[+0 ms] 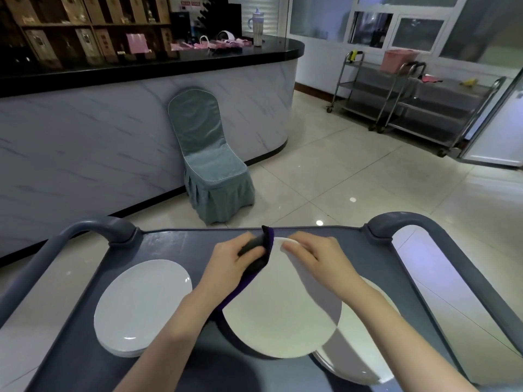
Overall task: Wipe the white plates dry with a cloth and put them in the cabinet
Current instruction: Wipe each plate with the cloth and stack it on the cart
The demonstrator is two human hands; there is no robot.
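Note:
I hold one white plate (280, 315) above the grey cart (175, 247), tilted toward me. My left hand (235, 264) grips a dark purple cloth (261, 258) against the plate's left rim. My right hand (311, 256) holds the plate's far rim, fingers curled over the edge. A stack of white plates (141, 304) lies on the cart at the left. More white plates (359, 343) lie under the held one at the right, partly hidden by it and my right arm.
The cart has raised grey handles at the far left (93, 224) and far right (407, 222). Beyond it stand a covered grey chair (212, 171) against a marble-fronted counter (113, 137), and steel trolleys (410, 100) at the back right on a tiled floor.

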